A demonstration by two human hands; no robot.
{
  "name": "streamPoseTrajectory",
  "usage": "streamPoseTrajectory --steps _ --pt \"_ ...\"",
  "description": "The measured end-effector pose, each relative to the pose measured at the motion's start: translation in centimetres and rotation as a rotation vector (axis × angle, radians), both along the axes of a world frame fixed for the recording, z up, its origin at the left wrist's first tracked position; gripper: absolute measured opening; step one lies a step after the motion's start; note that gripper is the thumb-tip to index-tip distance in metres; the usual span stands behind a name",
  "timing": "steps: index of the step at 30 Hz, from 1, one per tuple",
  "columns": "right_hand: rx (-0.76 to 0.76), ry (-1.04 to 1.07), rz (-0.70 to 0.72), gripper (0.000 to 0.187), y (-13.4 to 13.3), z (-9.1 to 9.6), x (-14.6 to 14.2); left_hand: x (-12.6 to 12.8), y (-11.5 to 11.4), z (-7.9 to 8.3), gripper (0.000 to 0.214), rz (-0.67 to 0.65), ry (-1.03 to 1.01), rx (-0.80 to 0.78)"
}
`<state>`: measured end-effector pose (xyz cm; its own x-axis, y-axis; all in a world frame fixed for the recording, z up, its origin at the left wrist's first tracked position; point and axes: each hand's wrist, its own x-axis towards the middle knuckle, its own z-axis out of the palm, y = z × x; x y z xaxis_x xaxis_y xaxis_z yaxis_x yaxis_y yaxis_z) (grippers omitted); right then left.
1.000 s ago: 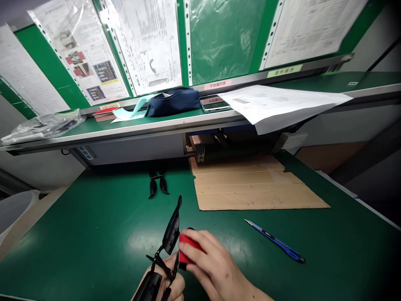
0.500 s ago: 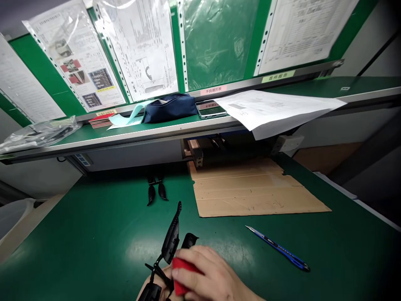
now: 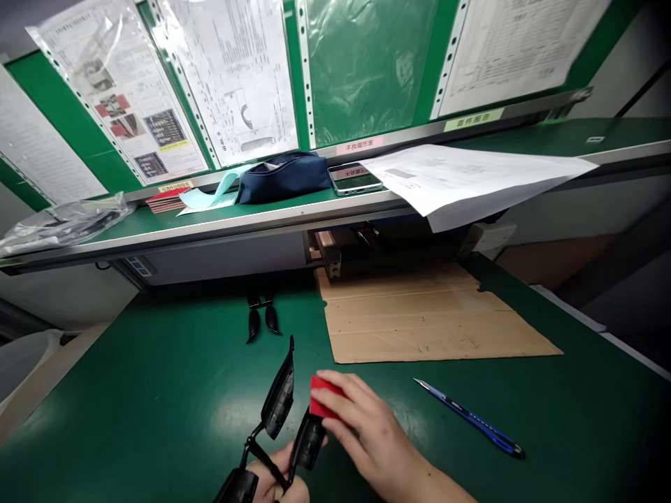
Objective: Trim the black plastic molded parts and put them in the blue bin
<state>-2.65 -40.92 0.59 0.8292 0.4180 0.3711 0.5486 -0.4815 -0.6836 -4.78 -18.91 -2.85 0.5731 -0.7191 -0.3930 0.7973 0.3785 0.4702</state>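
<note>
My left hand (image 3: 280,475), partly cut off by the bottom edge, is closed around a black moulded plastic part (image 3: 279,402). Several curved pieces branch from this part on thin connecting bars. My right hand (image 3: 367,426) pinches a small red pad (image 3: 326,396) between thumb and fingers. The red pad is at the upper end of the right-hand black piece, seemingly against it. Another black moulded part (image 3: 262,318) lies farther back on the green table.
A blue craft knife (image 3: 472,419) with its blade exposed lies right of my hands on the green table (image 3: 157,391). Behind is a cardboard sheet (image 3: 419,321). The shelf above carries a navy pouch (image 3: 286,178), a phone (image 3: 356,179) and loose paper (image 3: 472,178).
My right hand has moved up and right with the red pad, from low between the black pieces to the tip of the right-hand one. The black part has shifted slightly left.
</note>
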Motion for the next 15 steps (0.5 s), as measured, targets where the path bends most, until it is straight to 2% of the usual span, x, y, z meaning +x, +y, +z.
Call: streamPoseTrajectory --steps 2,6,10,12,15 --pt "0.176 0.125 -0.064 0.032 -0.3 0.2 0.0 0.2 0.0 -0.1 0.032 0.007 0.029 -0.043" --pt "0.449 0.136 0.074 0.032 0.4 0.6 -0.6 0.3 0.1 -0.1 0.036 0.069 0.038 0.054" --pt "0.535 0.115 0.160 0.030 0.8 1.0 -0.8 0.0 -0.1 0.2 0.031 0.207 0.100 0.092" --pt "0.536 0.133 0.204 0.029 0.5 1.2 -0.7 -0.1 -0.3 0.3 0.030 0.200 0.108 0.096" --pt "0.536 0.135 0.138 0.029 0.1 1.4 -0.5 -0.1 -0.6 0.5 0.033 0.157 0.128 0.125"
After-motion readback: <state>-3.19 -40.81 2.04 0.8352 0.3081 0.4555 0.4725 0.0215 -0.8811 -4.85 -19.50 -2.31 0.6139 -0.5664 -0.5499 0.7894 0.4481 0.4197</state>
